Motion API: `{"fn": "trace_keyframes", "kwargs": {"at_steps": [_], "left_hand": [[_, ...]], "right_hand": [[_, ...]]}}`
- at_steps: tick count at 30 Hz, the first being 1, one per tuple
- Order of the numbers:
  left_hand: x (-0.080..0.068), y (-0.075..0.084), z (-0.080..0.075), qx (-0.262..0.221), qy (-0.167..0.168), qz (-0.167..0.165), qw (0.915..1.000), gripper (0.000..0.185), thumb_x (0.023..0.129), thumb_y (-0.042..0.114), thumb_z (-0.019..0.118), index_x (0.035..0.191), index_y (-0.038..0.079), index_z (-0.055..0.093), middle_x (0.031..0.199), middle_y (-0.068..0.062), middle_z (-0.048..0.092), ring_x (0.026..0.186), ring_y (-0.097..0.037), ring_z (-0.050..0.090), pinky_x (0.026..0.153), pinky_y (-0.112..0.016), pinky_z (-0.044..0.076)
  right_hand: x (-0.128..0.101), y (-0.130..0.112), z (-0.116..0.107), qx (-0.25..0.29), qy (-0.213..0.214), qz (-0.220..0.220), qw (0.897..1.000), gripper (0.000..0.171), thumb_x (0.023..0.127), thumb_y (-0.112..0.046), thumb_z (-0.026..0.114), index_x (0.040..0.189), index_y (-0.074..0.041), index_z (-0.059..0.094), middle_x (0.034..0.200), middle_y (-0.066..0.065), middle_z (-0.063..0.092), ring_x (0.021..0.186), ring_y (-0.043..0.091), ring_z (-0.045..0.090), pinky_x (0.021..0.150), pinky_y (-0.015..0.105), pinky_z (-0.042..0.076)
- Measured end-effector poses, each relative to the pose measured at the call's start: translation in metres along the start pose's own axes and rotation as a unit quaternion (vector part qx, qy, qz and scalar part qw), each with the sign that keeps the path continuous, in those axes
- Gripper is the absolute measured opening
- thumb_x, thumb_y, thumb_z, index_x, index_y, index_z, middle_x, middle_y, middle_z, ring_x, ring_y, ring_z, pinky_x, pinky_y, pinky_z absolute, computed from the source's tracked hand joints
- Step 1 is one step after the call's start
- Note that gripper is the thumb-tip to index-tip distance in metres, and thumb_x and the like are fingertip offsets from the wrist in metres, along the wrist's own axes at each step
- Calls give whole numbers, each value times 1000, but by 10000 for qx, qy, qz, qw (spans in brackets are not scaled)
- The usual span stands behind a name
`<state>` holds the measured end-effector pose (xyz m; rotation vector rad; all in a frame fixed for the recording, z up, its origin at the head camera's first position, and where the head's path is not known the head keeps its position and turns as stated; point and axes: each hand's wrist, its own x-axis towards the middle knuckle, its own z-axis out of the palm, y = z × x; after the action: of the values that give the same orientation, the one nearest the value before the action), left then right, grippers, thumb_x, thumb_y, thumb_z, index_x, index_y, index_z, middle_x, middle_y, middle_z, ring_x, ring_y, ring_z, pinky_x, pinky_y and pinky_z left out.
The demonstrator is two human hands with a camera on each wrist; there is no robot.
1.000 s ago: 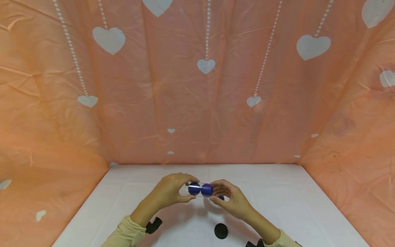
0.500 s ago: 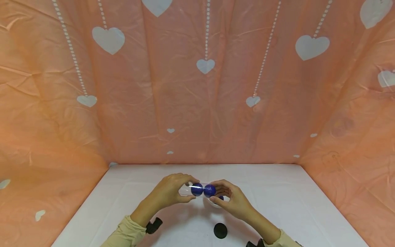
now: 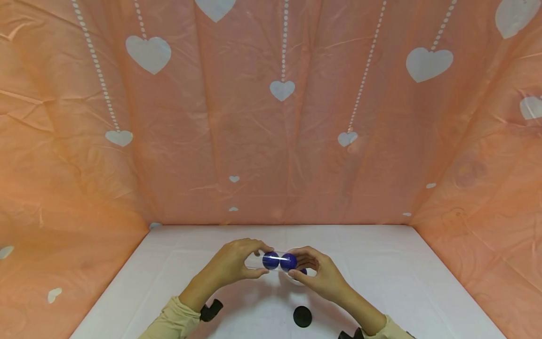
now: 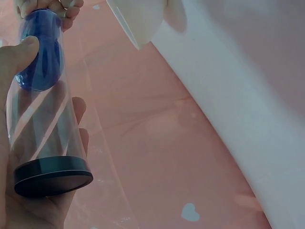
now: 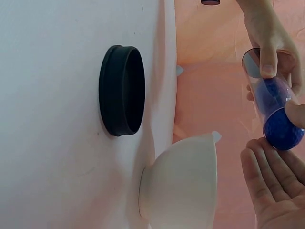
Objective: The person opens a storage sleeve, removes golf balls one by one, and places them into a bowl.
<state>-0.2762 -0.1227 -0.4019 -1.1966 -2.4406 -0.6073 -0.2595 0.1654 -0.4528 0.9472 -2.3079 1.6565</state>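
Note:
My left hand [image 3: 235, 261] grips a clear plastic tube [image 3: 252, 262], held sideways above the table. A black cap [image 4: 52, 175] closes the tube's left end, as the left wrist view shows. Inside are two blue balls; one ball [image 3: 270, 260] lies near the left fingertips, and the other ball [image 3: 289, 262] is at the uncapped right end, partly out. My right hand [image 3: 322, 278] holds that end ball between its thumb, which presses it, and its fingers beneath. Behind the right hand stands a white bowl [image 5: 183, 181], with another blue ball [image 3: 303, 271] visible in it.
A round black lid [image 3: 302, 317] lies on the white table [image 3: 254, 320] in front of the hands. Orange sheeting [image 3: 254, 141] with pale hearts stands behind and at both sides. Black wrist devices [image 3: 211, 310] sit by the forearms.
Both blue balls have shifted slightly right along the tube, toward its uncapped end and the right hand. The hands have hardly moved.

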Motion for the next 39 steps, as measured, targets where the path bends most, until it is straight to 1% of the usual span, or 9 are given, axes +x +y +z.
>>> {"fn": "trace_keyframes", "kwargs": {"at_steps": [11, 15, 20, 27, 30, 34, 39], "left_hand": [[-2, -4, -2, 42, -22, -104, 9999, 47, 85, 31, 94, 126, 20, 74, 114, 6, 78, 95, -13, 73, 81, -31, 60], [-2, -4, -2, -49, -30, -136, 9999, 47, 85, 31, 94, 127, 20, 74, 113, 5, 78, 95, -15, 73, 80, -31, 61], [-2, -3, -1, -53, -35, -160, 9999, 48, 85, 31, 95, 127, 20, 74, 112, 6, 78, 94, -13, 72, 80, -30, 60], [-2, -4, 0, -75, 57, -80, 9999, 49, 84, 30, 95, 126, 19, 74, 113, 6, 78, 94, -13, 73, 80, -30, 60], [-2, -4, 0, -79, 38, -115, 9999, 49, 84, 30, 95, 127, 20, 74, 113, 6, 78, 95, -13, 72, 81, -30, 60], [-3, -3, 0, -96, -13, -166, 9998, 48, 84, 30, 95, 127, 20, 74, 113, 7, 78, 95, -13, 72, 81, -30, 60], [-2, -3, 1, -74, 23, -119, 9999, 49, 84, 30, 95, 127, 20, 74, 113, 7, 78, 95, -12, 72, 81, -30, 60]], "right_hand": [[-1, 3, -2, 78, 166, -131, 9997, 42, 93, -10, 86, 131, -8, 70, 111, 7, 76, 95, 16, 74, 90, 36, 62], [-1, 4, -3, 62, 176, -162, 9997, 41, 93, -9, 86, 131, -8, 70, 111, 6, 77, 95, 15, 74, 89, 32, 62], [-1, 6, -7, -65, 229, -163, 9996, 39, 93, -9, 85, 129, -8, 71, 111, 6, 77, 96, 15, 74, 89, 29, 61], [-1, 7, -16, -383, 304, -144, 9987, 36, 93, -10, 85, 125, -5, 70, 109, 6, 77, 95, 14, 73, 90, 31, 61], [-2, 10, -20, -476, 338, -128, 9982, 35, 93, -11, 86, 124, -5, 70, 108, 6, 77, 94, 13, 72, 88, 32, 61], [-2, 14, -24, -539, 427, -170, 9975, 35, 92, -8, 86, 123, -4, 71, 106, 6, 77, 93, 11, 71, 84, 31, 61], [-4, 15, -30, -697, 490, -103, 9963, 35, 91, -8, 87, 122, -4, 71, 104, 6, 77, 88, 9, 69, 79, 29, 61]]}}
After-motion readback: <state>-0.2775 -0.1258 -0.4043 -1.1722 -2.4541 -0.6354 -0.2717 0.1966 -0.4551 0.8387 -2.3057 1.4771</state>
